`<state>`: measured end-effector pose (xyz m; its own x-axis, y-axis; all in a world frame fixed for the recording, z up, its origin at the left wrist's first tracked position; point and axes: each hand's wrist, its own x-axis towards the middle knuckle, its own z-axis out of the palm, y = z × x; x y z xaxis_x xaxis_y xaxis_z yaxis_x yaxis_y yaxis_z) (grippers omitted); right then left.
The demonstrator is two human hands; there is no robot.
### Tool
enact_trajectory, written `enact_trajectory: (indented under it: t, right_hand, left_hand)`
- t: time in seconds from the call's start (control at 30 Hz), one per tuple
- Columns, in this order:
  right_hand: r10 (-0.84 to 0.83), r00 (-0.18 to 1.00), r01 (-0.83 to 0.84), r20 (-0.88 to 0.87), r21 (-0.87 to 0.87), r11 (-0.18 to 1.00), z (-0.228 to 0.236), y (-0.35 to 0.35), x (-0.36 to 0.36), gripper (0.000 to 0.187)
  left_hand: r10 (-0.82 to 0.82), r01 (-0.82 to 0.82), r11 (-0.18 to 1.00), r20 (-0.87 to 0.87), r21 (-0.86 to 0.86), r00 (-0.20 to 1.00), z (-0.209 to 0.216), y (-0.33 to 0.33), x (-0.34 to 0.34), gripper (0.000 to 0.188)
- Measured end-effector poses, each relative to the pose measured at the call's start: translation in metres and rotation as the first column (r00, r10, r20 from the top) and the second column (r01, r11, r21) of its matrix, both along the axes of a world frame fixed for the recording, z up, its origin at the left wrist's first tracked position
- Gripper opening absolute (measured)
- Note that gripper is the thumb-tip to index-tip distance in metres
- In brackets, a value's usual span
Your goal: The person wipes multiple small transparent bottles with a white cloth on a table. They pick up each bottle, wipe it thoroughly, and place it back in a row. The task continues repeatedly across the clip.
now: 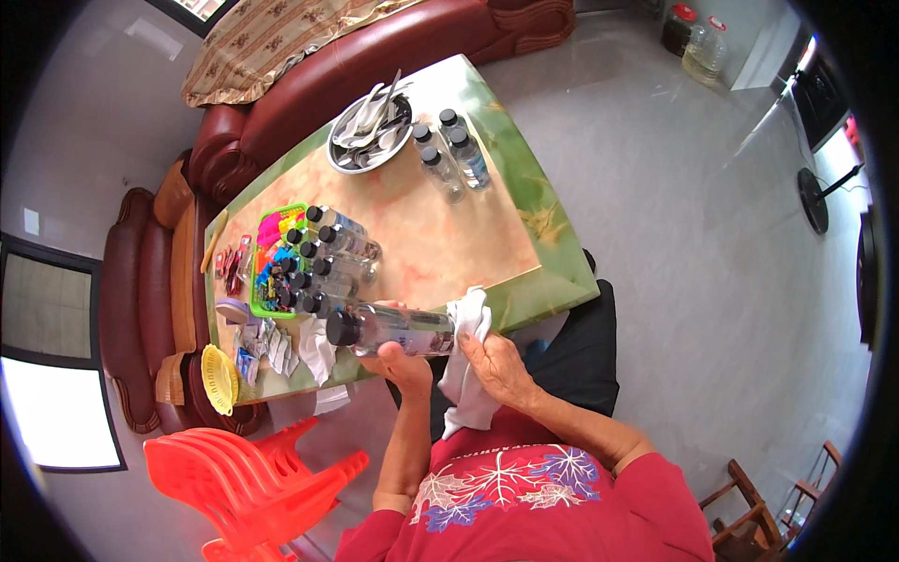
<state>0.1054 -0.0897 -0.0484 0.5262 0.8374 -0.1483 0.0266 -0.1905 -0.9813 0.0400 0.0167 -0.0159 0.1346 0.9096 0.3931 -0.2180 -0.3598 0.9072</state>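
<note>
My left hand [407, 368] is closed round a clear bottle [398, 328] with a black cap, lying sideways above the table's near edge. Its cap points left and its base right. In my right hand [501, 370] is a white cloth [465, 389], pressed against the base end, with part of it hanging down. Just beyond stands a cluster of several similar capped bottles [354, 245]. Farther off, a smaller group of such bottles [444, 173] stands beside a metal bowl [353, 171] full of spoons and other utensils.
The table [548, 220] has a green marbled border. On its left are a green basket [252, 281] of colourful small items, packets [279, 349], a white tissue [317, 351] and a yellow basket [220, 379]. A red plastic chair [239, 478] stands near left; brown sofas [346, 80] line the far side.
</note>
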Motion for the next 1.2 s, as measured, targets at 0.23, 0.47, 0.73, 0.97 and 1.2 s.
enact_trajectory:
  t: [0.23,0.47,0.73,0.97,1.2]
  right_hand:
    - [-0.172,0.97,0.125,0.169,0.254,0.959,0.036,0.005,0.03,0.031]
    - [-0.344,0.869,0.241,0.355,0.305,0.922,0.021,0.011,0.038,0.042]
    - [-0.044,0.725,0.105,0.688,-0.048,0.993,-0.109,0.002,0.099,0.031]
    - [-0.151,0.454,0.515,0.878,-0.12,0.848,-0.152,-0.008,0.154,0.052]
    - [-0.097,0.475,0.469,0.874,-0.159,0.869,-0.161,-0.013,0.145,0.062]
  left_hand:
    - [-0.303,0.278,0.949,-0.177,-0.151,0.936,-0.028,-0.038,-0.002,0.058]
    - [-0.322,0.355,0.843,0.15,-0.404,0.935,-0.031,-0.031,0.016,0.053]
    - [-0.33,0.371,0.832,0.171,-0.412,0.928,-0.024,0.001,0.04,0.048]
    - [-0.257,0.168,0.913,-0.206,-0.372,0.944,-0.058,0.041,0.093,0.04]
    - [-0.302,0.18,0.887,-0.237,-0.426,0.923,-0.103,0.068,0.146,0.043]
